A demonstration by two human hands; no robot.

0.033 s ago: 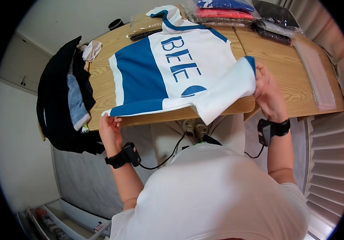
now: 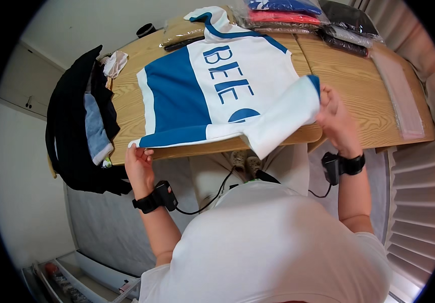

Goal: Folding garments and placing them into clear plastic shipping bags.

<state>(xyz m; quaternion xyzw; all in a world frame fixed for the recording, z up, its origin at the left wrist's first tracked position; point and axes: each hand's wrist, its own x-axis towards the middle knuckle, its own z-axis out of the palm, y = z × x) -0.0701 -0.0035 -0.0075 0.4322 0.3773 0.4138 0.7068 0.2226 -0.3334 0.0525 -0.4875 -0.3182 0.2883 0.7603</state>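
A white and blue sweatshirt (image 2: 273, 60) with large blue lettering lies spread over the wooden table, its near edge folded inward. At the hem's near left corner, my left hand (image 2: 140, 162) is closed, pinching the cloth between thumb and fingers. On the right, my right hand (image 2: 337, 120) grips a raised white flap of the sweatshirt by its blue-edged end. That flap stands off the table and slants over the near part of the garment. The fingertips of my right hand are partly hidden behind the cloth.
Dark clothes (image 2: 68, 121) with a light blue piece (image 2: 96, 131) hang over the table's left end. Folded garments in clear plastic (image 2: 285, 17) are stacked at the back. A flat pale packet (image 2: 399, 96) lies at the right, near a curtain (image 2: 414, 202). A black roll (image 2: 146, 30) stands behind.
My right hand has shifted slightly left, carrying the raised flap of the sweatshirt with it. My left hand stays at the hem corner.
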